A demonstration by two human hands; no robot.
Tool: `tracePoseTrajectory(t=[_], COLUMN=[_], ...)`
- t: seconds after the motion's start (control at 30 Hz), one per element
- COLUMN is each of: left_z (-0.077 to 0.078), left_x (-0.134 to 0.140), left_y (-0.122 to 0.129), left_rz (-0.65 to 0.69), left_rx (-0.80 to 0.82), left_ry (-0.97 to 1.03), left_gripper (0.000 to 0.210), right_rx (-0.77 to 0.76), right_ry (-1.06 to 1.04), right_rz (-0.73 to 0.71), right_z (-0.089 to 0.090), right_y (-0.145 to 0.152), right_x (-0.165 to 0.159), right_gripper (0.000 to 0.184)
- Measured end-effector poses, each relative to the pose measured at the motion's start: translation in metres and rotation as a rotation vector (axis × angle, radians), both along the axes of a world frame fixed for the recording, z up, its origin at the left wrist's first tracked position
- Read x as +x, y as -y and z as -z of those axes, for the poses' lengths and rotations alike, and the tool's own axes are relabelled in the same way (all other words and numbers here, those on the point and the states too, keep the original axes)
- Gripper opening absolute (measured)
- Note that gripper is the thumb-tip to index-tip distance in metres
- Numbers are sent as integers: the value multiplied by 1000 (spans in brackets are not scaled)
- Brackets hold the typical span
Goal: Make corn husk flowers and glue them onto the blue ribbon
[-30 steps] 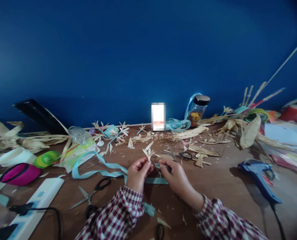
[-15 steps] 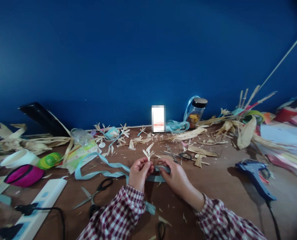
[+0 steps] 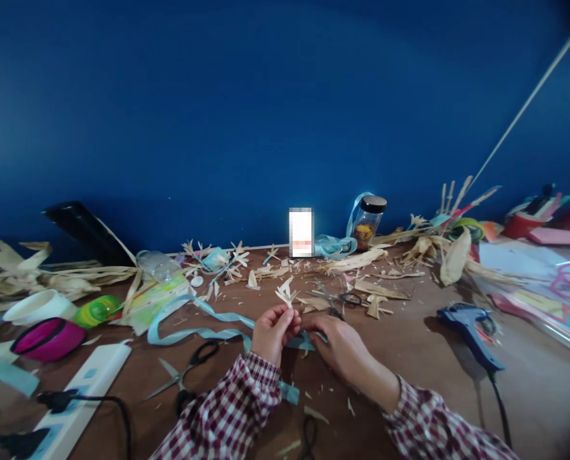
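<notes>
My left hand (image 3: 274, 333) pinches a small flower made of pale dried husk strips (image 3: 285, 294) between thumb and fingertips, petals pointing up. Close beside it, my right hand (image 3: 345, 348) has its fingers bent over the light blue ribbon (image 3: 300, 344); its fingertips are partly hidden. The ribbon trails in loops to the left across the brown table (image 3: 381, 383), and a short end shows below my left wrist. Open scissors (image 3: 182, 377) with black handles lie left of my left sleeve. Behind my right hand lies another pair of scissors (image 3: 349, 298) among husk scraps (image 3: 381, 291).
A blue glue gun (image 3: 471, 335) lies at the right with its cord. At the left are a white power strip (image 3: 81, 396), a pink pouch (image 3: 48, 340) and a white cup (image 3: 38, 308). A lidded jar (image 3: 369, 223) leans at the blue wall, near more ribbon and finished-looking husk flowers (image 3: 239, 254).
The view has turned slightly right. My left hand still pinches the husk flower. My right hand has shifted a little, and less ribbon shows between its thumb and fingers.
</notes>
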State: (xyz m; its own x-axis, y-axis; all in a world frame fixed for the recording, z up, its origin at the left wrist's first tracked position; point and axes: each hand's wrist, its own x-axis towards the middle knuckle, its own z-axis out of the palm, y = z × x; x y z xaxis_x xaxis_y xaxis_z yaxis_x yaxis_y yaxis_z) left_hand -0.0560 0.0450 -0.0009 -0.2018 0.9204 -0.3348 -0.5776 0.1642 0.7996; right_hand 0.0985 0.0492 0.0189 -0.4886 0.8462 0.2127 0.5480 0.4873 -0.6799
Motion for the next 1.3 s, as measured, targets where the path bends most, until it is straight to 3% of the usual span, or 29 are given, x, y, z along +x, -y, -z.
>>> tracePoseTrajectory(t=[0.13,0.3,0.47,0.77,0.93,1.07,1.2,1.3], left_z=[-1,-1,2,5,9,11,11,11], left_x=[2,5,5,7,5,4,4,4], left_y=[2,3,1,0,-1,-1,-1,-1], left_rz=[34,51,73,101,116,123,121,121], left_rx=[-25,-22,-13,-82,-91,-87,-97,-88], left_ry=[-21,-60,-52,-97,-103,-101,-100,-102], left_gripper=[29,22,20,18,23,25,27,28], right_rx=[114,148,138,211,255,205,90,134], right_ry=[60,124,123,146,450,740,793,793], right_rz=[12,122,135,435,718,961,975,937], right_z=[-9,-12,-14,-17,-12,-1,10,9], right_y=[8,16,27,33,31,28,27,29], right_x=[5,22,54,129,185,215,228,231], right_gripper=[23,16,27,21,20,33,33,27])
